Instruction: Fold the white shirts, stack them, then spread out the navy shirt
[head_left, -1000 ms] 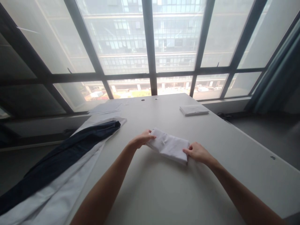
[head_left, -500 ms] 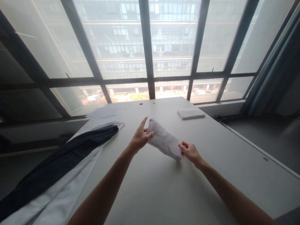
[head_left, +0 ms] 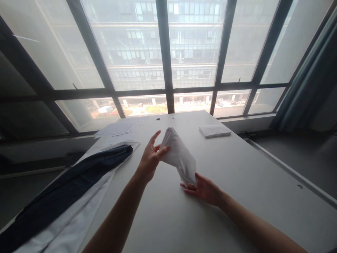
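Between my two hands a folded white cloth is held up off the table, slanting down from left to right. My left hand pinches its left edge, thumb on the near face and index finger stretched upward. At the lower right corner my right hand grips the cloth, with the fingers under it and the thumb on top. That lower end looks creased and bunched. What kind of cloth item it is, I cannot tell.
A second folded white cloth lies toward the table's far right. Dark trousers-like fabric and white fabric drape along the left edge. White sheets lie at the far left of the white table. Windows stand behind.
My right hand has moved down and left, turning under the cloth's lower corner. The cloth has become steeper and more bent. My left hand has shifted slightly left.
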Demonstrator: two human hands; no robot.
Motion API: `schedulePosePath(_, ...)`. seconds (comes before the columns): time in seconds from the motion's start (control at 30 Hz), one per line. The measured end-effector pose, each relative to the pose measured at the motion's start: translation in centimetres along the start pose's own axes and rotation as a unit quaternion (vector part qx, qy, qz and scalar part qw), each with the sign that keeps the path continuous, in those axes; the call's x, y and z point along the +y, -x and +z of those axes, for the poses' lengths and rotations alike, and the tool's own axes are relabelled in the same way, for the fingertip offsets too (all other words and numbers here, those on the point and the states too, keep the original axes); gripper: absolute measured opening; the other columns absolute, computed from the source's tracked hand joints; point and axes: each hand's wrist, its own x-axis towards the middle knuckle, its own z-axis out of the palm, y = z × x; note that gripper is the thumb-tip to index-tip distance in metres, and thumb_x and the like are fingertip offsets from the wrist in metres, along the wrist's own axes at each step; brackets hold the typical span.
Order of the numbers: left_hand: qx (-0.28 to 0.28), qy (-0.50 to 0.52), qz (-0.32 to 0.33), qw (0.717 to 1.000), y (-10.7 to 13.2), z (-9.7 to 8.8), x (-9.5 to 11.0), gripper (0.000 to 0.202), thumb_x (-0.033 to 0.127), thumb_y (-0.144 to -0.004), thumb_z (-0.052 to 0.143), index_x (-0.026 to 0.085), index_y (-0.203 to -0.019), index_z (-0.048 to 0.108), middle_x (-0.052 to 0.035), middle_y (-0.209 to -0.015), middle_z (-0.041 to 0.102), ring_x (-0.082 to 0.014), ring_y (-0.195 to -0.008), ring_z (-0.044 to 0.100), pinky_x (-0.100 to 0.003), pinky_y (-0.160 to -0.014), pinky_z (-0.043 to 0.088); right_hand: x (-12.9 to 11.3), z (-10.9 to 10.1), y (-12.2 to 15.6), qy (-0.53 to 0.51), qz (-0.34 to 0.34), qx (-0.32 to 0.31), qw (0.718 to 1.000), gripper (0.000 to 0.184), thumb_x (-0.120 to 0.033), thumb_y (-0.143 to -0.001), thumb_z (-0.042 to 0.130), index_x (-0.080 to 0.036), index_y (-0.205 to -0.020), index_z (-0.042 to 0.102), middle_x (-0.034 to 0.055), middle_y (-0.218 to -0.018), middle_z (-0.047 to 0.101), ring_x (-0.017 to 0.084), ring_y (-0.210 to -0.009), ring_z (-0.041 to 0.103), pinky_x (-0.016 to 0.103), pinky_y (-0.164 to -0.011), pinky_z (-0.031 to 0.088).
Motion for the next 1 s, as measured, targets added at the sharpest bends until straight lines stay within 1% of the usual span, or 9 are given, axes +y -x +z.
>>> schedulePosePath(0.13, 0.022, -0.027, -0.040, 0.999, -0.6, -0.6, -0.3, 0.100, 0.045, -0.074, 0.083, 0.024, -0.158, 0.033, -0.0072, -0.099, 0.073, -0.0193, -0.074, 0.067, -0.028, -0.064, 0.052, 0.1, 0.7, 0.4, -0.006, -0.008, -0.031, 0.999, 0.047, -0.054, -0.090, 0.065, -0.024, -0.127, 0.067, 0.0066, -0.140, 0.064, 0.029, -0.133, 0.056, 0.048, -0.114, 0.039)
schedulePosePath(0.23, 0.038, -0.029, -0.050, 0.998, -1.0, -1.1, -0.8, 0.095, 0.044, -0.074, 0.082, 0.025, -0.156, 0.037, -0.0070, -0.103, 0.071, -0.0174, -0.074, 0.065, -0.027, -0.064, 0.052, 0.2, 0.4, 0.4, -0.013, -0.034, 0.034, 0.999, 0.032, -0.047, -0.089, 0.068, -0.028, -0.114, 0.071, 0.0020, -0.120, 0.074, 0.025, -0.116, 0.065, 0.048, -0.110, 0.045)
schedulePosePath(0.33, 0.060, -0.014, -0.065, 0.996, -1.7, -1.5, -1.7, 0.098, 0.040, -0.071, 0.084, 0.025, -0.156, 0.037, -0.0059, -0.100, 0.072, -0.0147, -0.070, 0.063, -0.024, -0.062, 0.050, -0.2, -0.5, 0.1, -0.022, -0.062, 0.119, 0.991, 0.022, -0.042, -0.087, 0.071, -0.031, -0.105, 0.071, -0.0005, -0.108, 0.075, 0.021, -0.098, 0.067, 0.043, -0.097, 0.053)
schedulePosePath(0.47, 0.072, -0.020, -0.082, 0.994, -2.6, -2.0, -3.6, 0.102, 0.041, -0.067, 0.087, 0.021, -0.154, 0.039, -0.0060, -0.096, 0.072, -0.0142, -0.068, 0.063, -0.023, -0.061, 0.048, -1.7, -1.4, 0.0, -0.014, -0.115, 0.175, 0.978, 0.023, -0.039, -0.083, 0.075, -0.030, -0.103, 0.068, -0.0015, -0.102, 0.071, 0.015, -0.083, 0.063, 0.029, -0.073, 0.053)
schedulePosePath(0.67, 0.044, -0.088, -0.092, 0.991, -3.5, -1.9, -8.1, 0.101, 0.049, -0.069, 0.086, 0.020, -0.154, 0.038, -0.0127, -0.107, 0.072, -0.0221, -0.086, 0.069, -0.029, -0.072, 0.053, -4.9, -3.1, 1.1, 0.045, -0.171, 0.253, 0.951, 0.029, -0.038, -0.076, 0.077, -0.024, -0.100, 0.067, 0.0002, -0.092, 0.070, 0.014, -0.076, 0.061, 0.025, -0.066, 0.049)
schedulePosePath(0.77, 0.034, -0.143, -0.089, 0.985, -4.1, -0.7, -10.2, 0.081, 0.049, -0.073, 0.082, 0.019, -0.143, 0.054, -0.0153, -0.112, 0.071, -0.0298, -0.115, 0.064, -0.034, -0.086, 0.052, -7.1, -4.6, 1.9, 0.079, -0.171, 0.296, 0.936, 0.027, -0.037, -0.074, 0.076, -0.022, -0.096, 0.068, 0.0015, -0.088, 0.071, 0.015, -0.074, 0.061, 0.026, -0.063, 0.047)
schedulePosePath(0.87, 0.013, -0.183, -0.073, 0.980, -5.6, 1.9, -11.7, 0.051, 0.049, -0.078, 0.076, 0.018, -0.117, 0.071, -0.0151, -0.117, 0.070, -0.0333, -0.132, 0.052, -0.037, -0.096, 0.048, -10.6, -6.6, 2.8, 0.106, -0.171, 0.318, 0.927, 0.026, -0.034, -0.073, 0.077, -0.021, -0.094, 0.069, 0.0028, -0.087, 0.071, 0.015, -0.073, 0.060, 0.025, -0.061, 0.046)
schedulePosePath(0.93, -0.006, -0.185, -0.059, 0.981, -7.5, 4.2, -12.7, 0.044, 0.047, -0.078, 0.074, 0.017, -0.110, 0.073, -0.0138, -0.118, 0.069, -0.0325, -0.126, 0.056, -0.037, -0.094, 0.048, -13.8, -8.3, 3.1, 0.130, -0.172, 0.336, 0.917, 0.024, -0.032, -0.073, 0.076, -0.020, -0.093, 0.069, 0.0036, -0.087, 0.071, 0.015, -0.074, 0.060, 0.025, -0.061, 0.046)
schedulePosePath(1.0, -0.027, -0.170, -0.046, 0.984, -10.1, 6.8, -13.7, 0.045, 0.044, -0.078, 0.072, 0.016, -0.113, 0.070, -0.0122, -0.118, 0.069, -0.0281, -0.108, 0.064, -0.034, -0.085, 0.051, -17.7, -10.4, 3.1, 0.167, -0.169, 0.355, 0.904, 0.022, -0.031, -0.074, 0.074, -0.019, -0.091, 0.069, 0.0045, -0.087, 0.070, 0.015, -0.073, 0.059, 0.024, -0.061, 0.047)
